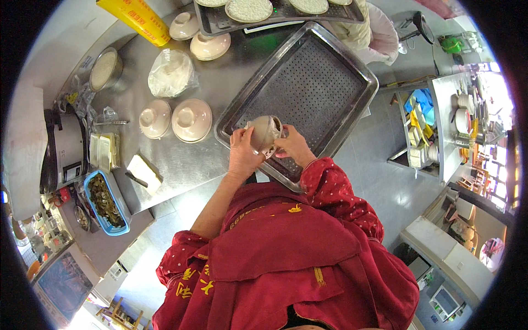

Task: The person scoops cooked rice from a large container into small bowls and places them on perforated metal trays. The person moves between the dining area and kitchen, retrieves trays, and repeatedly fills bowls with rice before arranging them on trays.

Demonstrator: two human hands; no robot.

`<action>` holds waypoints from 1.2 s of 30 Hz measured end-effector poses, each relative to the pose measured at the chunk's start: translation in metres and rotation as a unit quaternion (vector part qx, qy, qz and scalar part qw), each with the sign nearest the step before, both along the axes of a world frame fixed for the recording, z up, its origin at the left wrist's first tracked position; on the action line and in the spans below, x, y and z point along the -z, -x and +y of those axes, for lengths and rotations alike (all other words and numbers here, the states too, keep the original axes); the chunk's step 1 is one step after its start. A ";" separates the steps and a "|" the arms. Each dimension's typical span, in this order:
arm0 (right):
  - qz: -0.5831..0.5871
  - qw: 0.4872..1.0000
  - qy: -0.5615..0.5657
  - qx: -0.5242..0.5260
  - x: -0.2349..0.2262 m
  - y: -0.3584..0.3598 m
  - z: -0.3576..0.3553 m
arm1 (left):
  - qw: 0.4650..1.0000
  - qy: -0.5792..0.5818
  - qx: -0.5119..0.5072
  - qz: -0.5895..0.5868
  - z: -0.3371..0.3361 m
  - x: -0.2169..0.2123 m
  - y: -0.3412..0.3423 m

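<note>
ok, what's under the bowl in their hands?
The bowl, held between left hand and right hand, sits tilted above the near corner of the empty perforated steel tray. Tray holes show around it; the patch directly beneath is covered by bowl and hands.

Single view: head-worn fisheye, looking steeply down from above the person's red apron (286,247) onto the steel worktop (181,159). Close range; both hands (267,147) sit near frame centre. Worktop edges bend toward the rim. No second view.
</note>
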State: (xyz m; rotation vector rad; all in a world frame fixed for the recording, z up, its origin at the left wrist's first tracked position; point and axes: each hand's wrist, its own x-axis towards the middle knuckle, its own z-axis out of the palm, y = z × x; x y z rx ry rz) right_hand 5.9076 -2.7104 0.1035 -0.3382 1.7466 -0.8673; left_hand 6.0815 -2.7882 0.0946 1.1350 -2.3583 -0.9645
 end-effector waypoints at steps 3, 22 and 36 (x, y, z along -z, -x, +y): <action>-0.097 0.994 0.019 0.039 0.003 0.011 0.005 | 0.999 -0.041 -0.007 0.009 -0.011 0.003 -0.005; 0.096 0.994 0.025 -0.044 0.007 -0.005 -0.001 | 0.999 -0.018 -0.031 -0.030 0.010 -0.007 0.016; 0.066 0.997 0.027 -0.019 0.018 0.002 0.009 | 0.998 -0.009 -0.018 -0.067 0.014 -0.020 0.029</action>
